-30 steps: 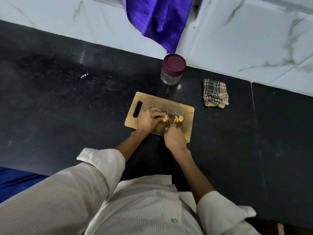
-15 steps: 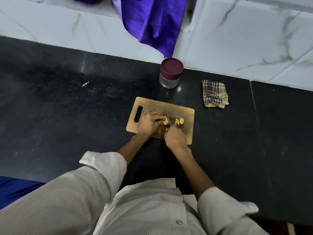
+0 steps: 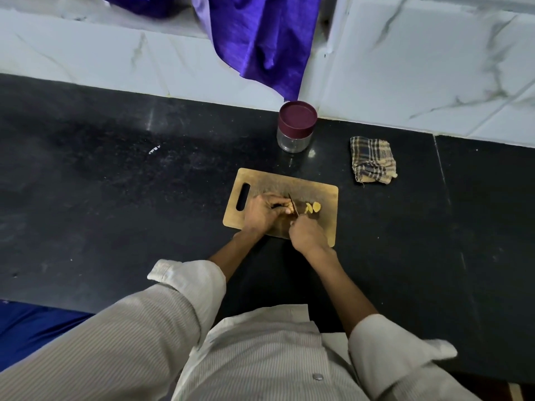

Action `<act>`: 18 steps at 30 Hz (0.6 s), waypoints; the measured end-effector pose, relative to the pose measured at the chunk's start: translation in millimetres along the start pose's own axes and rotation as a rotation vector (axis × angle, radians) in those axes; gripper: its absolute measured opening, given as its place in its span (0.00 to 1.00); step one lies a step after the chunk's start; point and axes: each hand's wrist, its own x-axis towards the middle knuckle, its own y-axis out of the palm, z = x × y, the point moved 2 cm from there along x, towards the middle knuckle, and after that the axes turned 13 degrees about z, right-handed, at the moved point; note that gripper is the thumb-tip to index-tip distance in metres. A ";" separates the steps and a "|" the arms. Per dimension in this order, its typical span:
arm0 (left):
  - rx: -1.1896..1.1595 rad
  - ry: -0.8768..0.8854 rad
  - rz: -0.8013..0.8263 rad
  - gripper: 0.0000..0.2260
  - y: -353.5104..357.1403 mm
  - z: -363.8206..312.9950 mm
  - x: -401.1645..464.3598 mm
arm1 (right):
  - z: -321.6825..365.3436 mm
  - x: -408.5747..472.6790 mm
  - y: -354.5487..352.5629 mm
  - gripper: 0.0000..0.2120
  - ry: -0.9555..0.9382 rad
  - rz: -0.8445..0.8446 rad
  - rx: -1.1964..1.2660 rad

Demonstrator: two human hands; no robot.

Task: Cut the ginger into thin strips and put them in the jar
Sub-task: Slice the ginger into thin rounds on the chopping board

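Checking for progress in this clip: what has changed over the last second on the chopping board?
Almost nothing. The left hand still holds down the ginger piece, hidden under its fingers, and the right hand still grips the small knife at the same spot. The yellow cut ginger slices, wooden chopping board, lidded clear maroon-capped jar and checked cloth stayed put; only the camera shifted.

The curled left hand (image 3: pixel 265 212) hides the ginger piece it pins. The right hand (image 3: pixel 308 237) swallows the knife handle; only the thin dark blade (image 3: pixel 293 204) shows. The hanging purple cloth (image 3: pixel 260 41) runs past the top edge.
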 end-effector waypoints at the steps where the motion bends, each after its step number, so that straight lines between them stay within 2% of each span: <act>1: 0.000 -0.012 0.006 0.11 0.7 -0.5 0.1 | -5.2 -2.0 2.8 0.15 -0.001 0.007 0.013; 6: -0.045 -0.035 0.023 0.11 -2.8 -0.1 -0.8 | -26.3 -17.8 19.7 0.13 0.023 0.034 0.034; 14: -0.046 -0.023 0.040 0.12 -2.9 3.6 -2.1 | 1.0 -8.5 3.1 0.15 -0.012 0.012 0.018; 18: -0.017 -0.030 0.023 0.11 0.3 3.1 -2.0 | -7.5 -9.2 6.6 0.14 -0.002 0.035 -0.011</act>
